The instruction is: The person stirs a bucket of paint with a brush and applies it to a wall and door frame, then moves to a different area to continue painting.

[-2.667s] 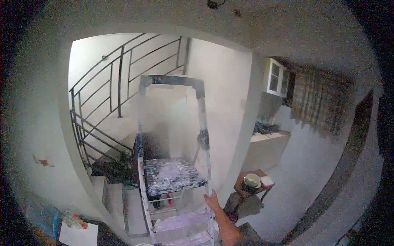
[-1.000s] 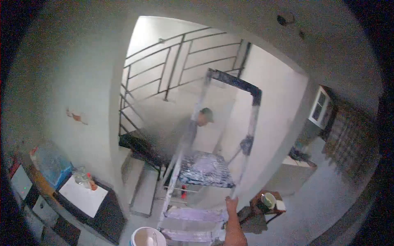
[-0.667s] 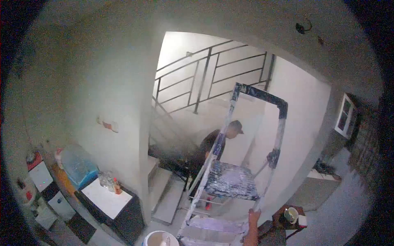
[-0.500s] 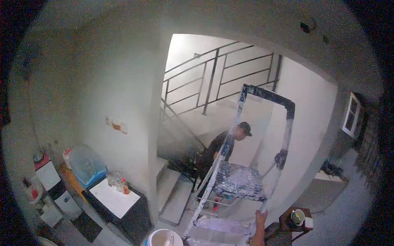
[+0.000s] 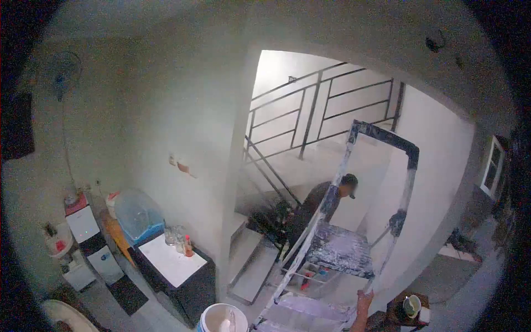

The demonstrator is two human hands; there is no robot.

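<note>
My right hand (image 5: 363, 303) is closed round the right rail of a paint-spattered stepladder (image 5: 341, 249), just below its top platform. The ladder stands upright with its dark handle hoop at the top. My left hand is out of view. Near the bottom edge, left of the ladder, is a white bucket (image 5: 223, 318) with something pale inside. Behind the ladder a person (image 5: 318, 207) in a dark top and cap leans forward by the stairs.
Stairs (image 5: 253, 265) with a dark metal railing (image 5: 310, 110) lie beyond the opening. At left stands a dark cabinet with a white top (image 5: 171, 261), holding glasses and a red-capped bottle. A small table (image 5: 398, 304) with a bowl stands at lower right.
The view has turned left, so the room and ladder appear farther right. The person behind the ladder has bent lower. My right hand still grips the rail.
</note>
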